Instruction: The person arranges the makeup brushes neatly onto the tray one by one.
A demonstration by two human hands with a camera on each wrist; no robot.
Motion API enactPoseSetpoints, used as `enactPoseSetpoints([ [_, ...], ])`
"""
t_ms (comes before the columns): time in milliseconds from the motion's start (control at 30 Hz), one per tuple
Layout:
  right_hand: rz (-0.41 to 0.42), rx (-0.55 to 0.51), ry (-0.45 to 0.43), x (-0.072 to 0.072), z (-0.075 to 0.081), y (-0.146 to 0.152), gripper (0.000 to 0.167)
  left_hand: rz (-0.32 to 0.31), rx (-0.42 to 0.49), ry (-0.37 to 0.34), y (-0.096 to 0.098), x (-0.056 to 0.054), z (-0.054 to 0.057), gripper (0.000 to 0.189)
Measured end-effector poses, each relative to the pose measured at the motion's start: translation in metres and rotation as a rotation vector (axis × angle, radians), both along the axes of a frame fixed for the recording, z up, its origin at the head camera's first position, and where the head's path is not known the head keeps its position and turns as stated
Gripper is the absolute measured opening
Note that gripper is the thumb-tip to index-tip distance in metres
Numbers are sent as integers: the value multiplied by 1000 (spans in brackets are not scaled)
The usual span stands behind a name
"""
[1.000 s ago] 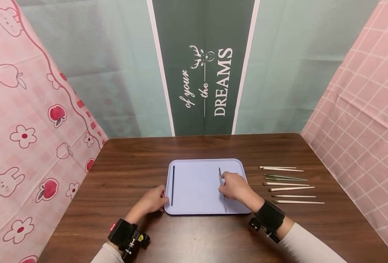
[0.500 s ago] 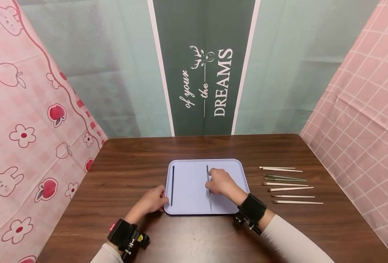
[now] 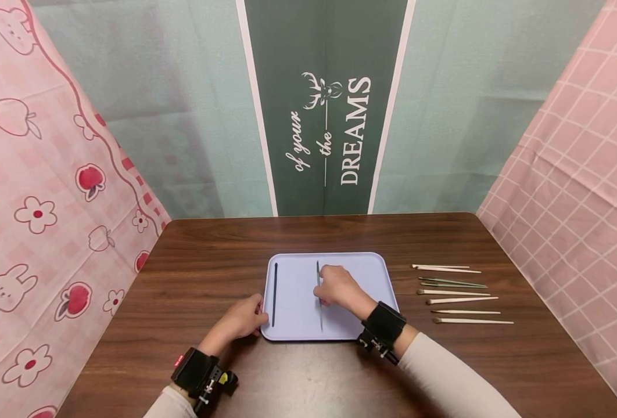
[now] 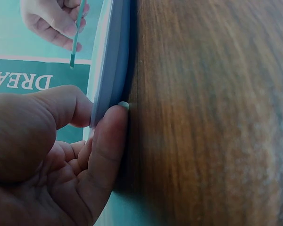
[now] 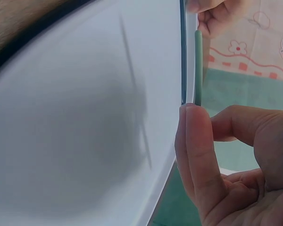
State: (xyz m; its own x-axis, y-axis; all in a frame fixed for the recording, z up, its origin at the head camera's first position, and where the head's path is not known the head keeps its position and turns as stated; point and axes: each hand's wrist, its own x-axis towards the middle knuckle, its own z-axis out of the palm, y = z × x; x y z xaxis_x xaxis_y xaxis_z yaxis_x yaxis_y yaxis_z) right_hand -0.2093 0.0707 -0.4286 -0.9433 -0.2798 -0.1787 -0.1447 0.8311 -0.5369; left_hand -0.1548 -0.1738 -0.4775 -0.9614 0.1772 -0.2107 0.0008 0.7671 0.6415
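A pale lavender tray (image 3: 295, 296) lies on the table. My left hand (image 3: 243, 317) pinches its left edge near the front corner, thumb and finger on either side of the rim (image 4: 111, 61) in the left wrist view. Over the tray's middle, my right hand (image 3: 338, 287) pinches a slim green brush (image 5: 198, 66) between thumb and fingers. The brush runs front to back, and its shadow falls on the tray in the right wrist view. A dark brush (image 3: 274, 296) lies along the tray's left side, roughly parallel to the held one.
Right of the tray, several brushes (image 3: 462, 301) lie crosswise in a spaced row, most pale-handled, with green ones (image 3: 454, 283) among them. The brown wooden table (image 3: 308, 377) is enclosed by a green cloth (image 3: 193, 116) behind and pink cloths (image 3: 585, 133) at the sides.
My right hand has carried the green brush leftward across the tray, from its right part to the middle. The left hand keeps its place at the tray's edge.
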Motion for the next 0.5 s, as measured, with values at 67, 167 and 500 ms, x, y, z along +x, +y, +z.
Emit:
enactPoseSetpoints([
  [67, 4, 2, 9, -1, 0, -2, 11, -2, -5, 3, 1, -1, 0, 16],
  [167, 9, 7, 18, -3, 0, -7, 10, -5, -7, 2, 2, -1, 0, 16],
  [500, 26, 18, -16, -8, -2, -31, 24, 13, 10, -34, 1, 0, 1, 17],
])
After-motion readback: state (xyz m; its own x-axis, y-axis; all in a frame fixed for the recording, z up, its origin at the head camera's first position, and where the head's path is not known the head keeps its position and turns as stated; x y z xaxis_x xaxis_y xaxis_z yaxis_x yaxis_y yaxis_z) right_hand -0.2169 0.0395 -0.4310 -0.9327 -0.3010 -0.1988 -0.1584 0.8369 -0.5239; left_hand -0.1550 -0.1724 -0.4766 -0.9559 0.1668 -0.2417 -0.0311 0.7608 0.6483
